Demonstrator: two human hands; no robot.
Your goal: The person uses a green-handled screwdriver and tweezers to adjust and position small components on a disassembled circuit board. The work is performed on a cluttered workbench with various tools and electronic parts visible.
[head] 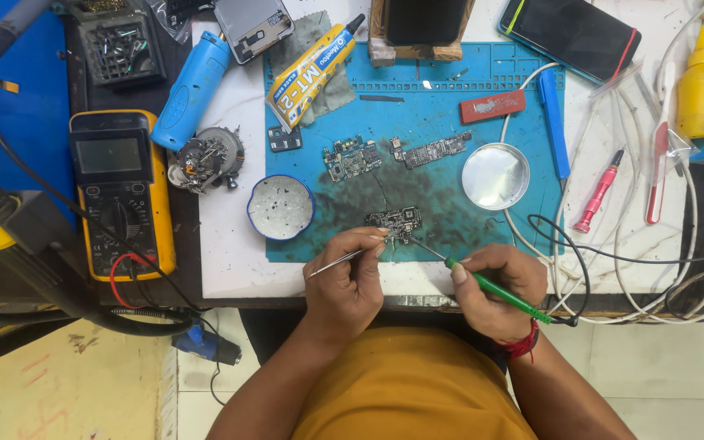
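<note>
Left hand pinches tweezers; right hand closed round green soldering iron, tip on small circuit board. Risk: slip bridges pads, board unclamped.

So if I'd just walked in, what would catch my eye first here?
Probably the two hands at the near edge of the blue mat: the left hand holds tweezers and the right hand a green-handled iron, both meeting at a small circuit board. Next, the yellow multimeter at far left.
</note>
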